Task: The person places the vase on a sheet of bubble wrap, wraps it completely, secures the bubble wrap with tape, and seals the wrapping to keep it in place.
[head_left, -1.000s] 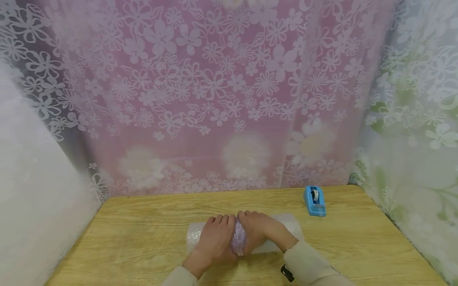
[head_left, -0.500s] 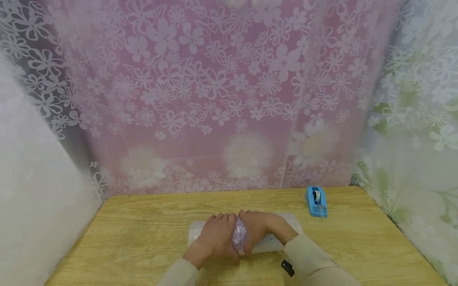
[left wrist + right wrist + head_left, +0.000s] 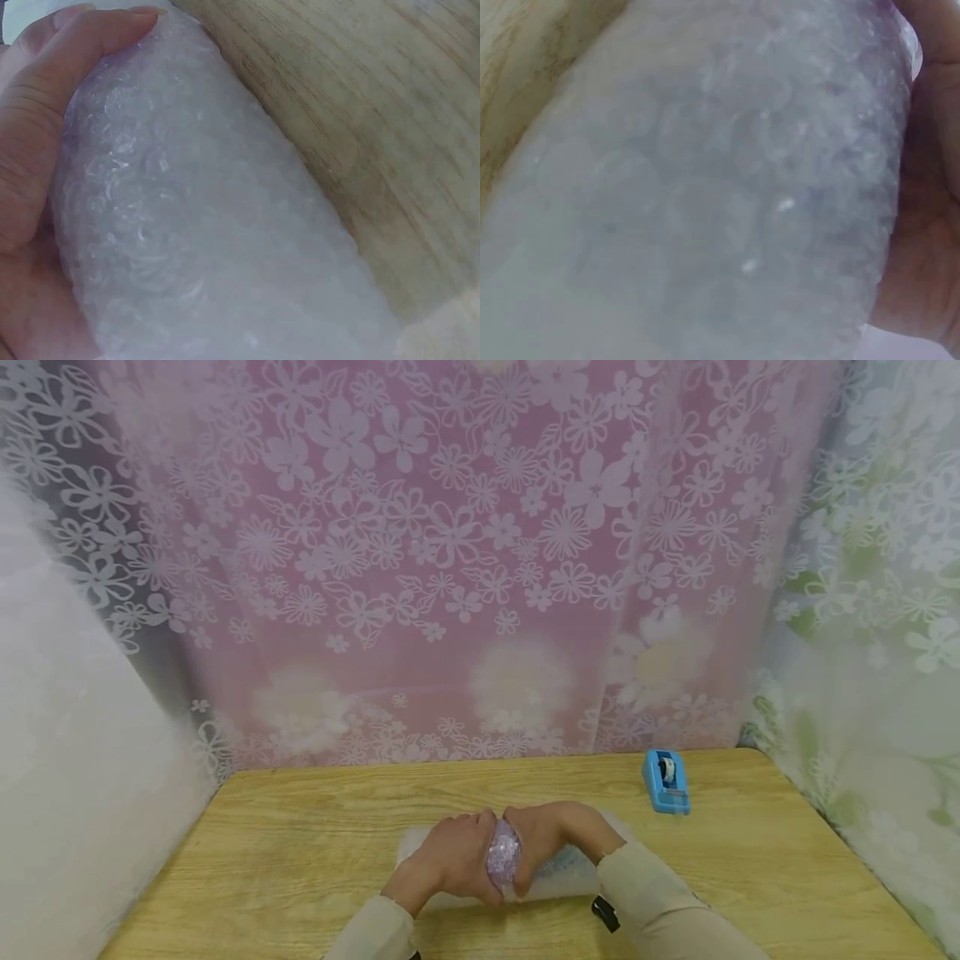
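A roll of bubble wrap (image 3: 555, 878) lies crosswise near the front of the wooden table, with something purple (image 3: 504, 853) showing through its middle. My left hand (image 3: 456, 858) grips the roll left of that purple part, thumb toward me and fingers over the far side. On the other side of it my right hand (image 3: 546, 837) holds the roll the same way. In the left wrist view the bubble wrap (image 3: 202, 202) fills the middle, with the thumb and palm along its left. The right wrist view has the wrap (image 3: 727, 180) with the palm at its right edge.
A blue tape dispenser (image 3: 666, 783) stands at the back right of the wooden table (image 3: 315, 827). A small black object (image 3: 604, 913) shows beside the right sleeve. Flowered curtains (image 3: 480, 568) hang behind the table and at both sides.
Both hands have turned the roll slightly in place and their fingers have curled further over it. The dispenser appears shifted slightly right as the head view moves.
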`<state>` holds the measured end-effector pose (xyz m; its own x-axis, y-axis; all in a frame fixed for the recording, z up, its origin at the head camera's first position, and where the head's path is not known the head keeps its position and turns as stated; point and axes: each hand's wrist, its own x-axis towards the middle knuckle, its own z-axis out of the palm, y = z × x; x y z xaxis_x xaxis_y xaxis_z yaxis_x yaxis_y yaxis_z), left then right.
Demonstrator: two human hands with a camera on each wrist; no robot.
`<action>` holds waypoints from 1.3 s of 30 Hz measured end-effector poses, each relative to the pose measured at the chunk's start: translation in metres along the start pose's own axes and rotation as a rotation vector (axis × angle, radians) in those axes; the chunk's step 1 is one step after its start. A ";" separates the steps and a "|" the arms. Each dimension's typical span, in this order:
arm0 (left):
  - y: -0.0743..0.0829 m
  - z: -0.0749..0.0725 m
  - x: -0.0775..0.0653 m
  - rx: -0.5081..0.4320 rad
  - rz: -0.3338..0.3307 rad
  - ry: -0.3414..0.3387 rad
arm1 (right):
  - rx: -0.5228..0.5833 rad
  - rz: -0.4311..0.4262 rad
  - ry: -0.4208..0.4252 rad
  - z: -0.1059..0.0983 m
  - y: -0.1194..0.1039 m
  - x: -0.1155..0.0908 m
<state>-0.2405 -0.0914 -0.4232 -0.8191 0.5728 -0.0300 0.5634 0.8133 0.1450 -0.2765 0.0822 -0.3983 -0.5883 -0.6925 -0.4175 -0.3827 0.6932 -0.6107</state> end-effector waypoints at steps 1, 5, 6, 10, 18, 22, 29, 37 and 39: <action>-0.001 0.000 0.000 -0.013 0.000 -0.003 | 0.007 -0.010 -0.015 -0.001 0.000 0.001; -0.002 0.000 -0.002 -0.066 -0.005 -0.018 | -0.003 -0.021 -0.048 -0.002 -0.002 0.002; -0.002 0.000 -0.002 -0.089 -0.008 -0.026 | -0.001 -0.016 -0.059 -0.003 -0.002 0.002; -0.003 0.000 -0.004 -0.185 -0.022 -0.075 | 0.010 0.005 -0.095 -0.004 -0.005 0.002; -0.003 -0.005 -0.002 -0.276 -0.004 -0.155 | 0.040 0.036 -0.171 -0.009 -0.001 0.001; -0.005 -0.007 0.001 -0.299 0.010 -0.197 | 0.090 0.019 -0.216 -0.010 0.005 0.004; -0.005 -0.009 0.003 -0.268 0.008 -0.207 | 0.128 -0.055 -0.239 -0.010 0.010 0.004; 0.000 -0.010 0.000 -0.204 -0.028 -0.200 | -0.062 0.045 0.017 0.003 -0.001 -0.016; 0.001 -0.011 -0.001 -0.201 -0.034 -0.203 | -0.152 0.082 0.114 0.008 -0.006 -0.026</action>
<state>-0.2399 -0.0921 -0.4126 -0.7876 0.5707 -0.2324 0.4868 0.8075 0.3333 -0.2530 0.0944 -0.3889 -0.6953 -0.6114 -0.3778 -0.4282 0.7746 -0.4655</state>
